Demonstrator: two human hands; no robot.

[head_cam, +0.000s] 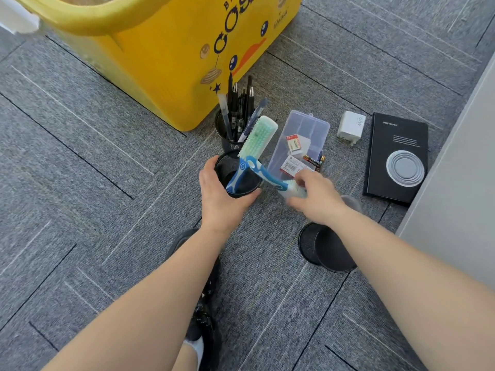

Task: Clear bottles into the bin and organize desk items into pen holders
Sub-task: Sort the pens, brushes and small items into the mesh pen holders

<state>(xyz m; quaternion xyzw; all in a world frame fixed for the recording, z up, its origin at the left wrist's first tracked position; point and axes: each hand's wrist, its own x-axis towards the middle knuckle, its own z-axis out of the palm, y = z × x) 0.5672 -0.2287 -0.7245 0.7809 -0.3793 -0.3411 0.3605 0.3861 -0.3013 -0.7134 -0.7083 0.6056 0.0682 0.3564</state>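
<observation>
Step in hand: loading a second toothbrush into the mesh pen holder [242, 192], which stands on the carpeted floor [80, 156] in front of the yellow bin [174, 62]. The left hand [218, 198] grips the holder, fingers and thumb curled round its near wall. The right hand [318, 199] pinches the second toothbrush [267, 176] at its bristle end; motion blur hides the exact finger placement. The blue handle points toward the holder and its tip lies over the opening, crossing the first toothbrush [258, 137], which stands handle-down in the holder with its head tilted away. To complete the step well, brace the holder firmly, since light mesh is likely to tip under a side load. Raise the bristle end so the handle swings toward vertical, then slide it down beside the first brush, not across it. Release only once the handle tip reaches the base. Avoid catching the full pen holder [227, 141] just behind, which touches or nearly touches this one. A third pen holder [328, 249] lies on its side beneath the right forearm, available for the items around the clear organizer box [308, 127].
</observation>
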